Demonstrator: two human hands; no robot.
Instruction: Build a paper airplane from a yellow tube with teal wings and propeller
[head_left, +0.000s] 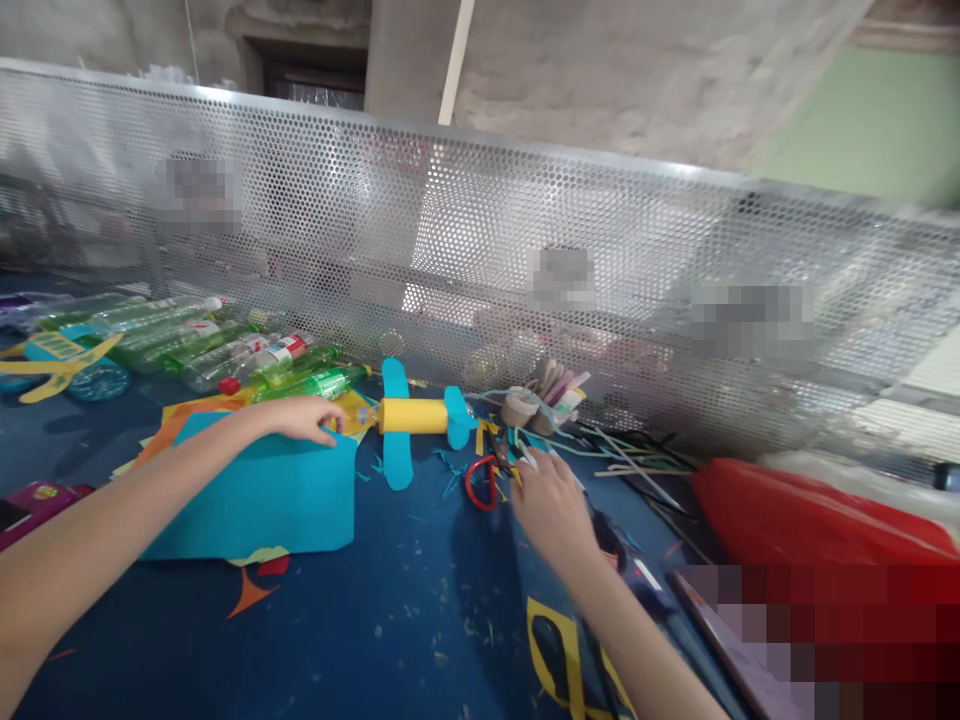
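My left hand (304,417) rests with loosely curled fingers on the far edge of a turquoise foam sheet (262,495), close to yellow and orange scraps. Just beyond it lies a model plane (411,418) made of a bottle wrapped in yellow with turquoise wings. My right hand (551,505) reaches forward over the blue table, fingers down beside red-handled scissors (482,482) and turquoise paper strips. Motion blur hides whether the right fingers grip anything.
Several green and clear plastic bottles (217,350) lie at the back left by another paper plane (52,365). A tape roll (519,405) and sticks sit by the perforated metal screen (480,230). A red bag (810,520) lies right. Yellow cut-outs (562,650) lie near.
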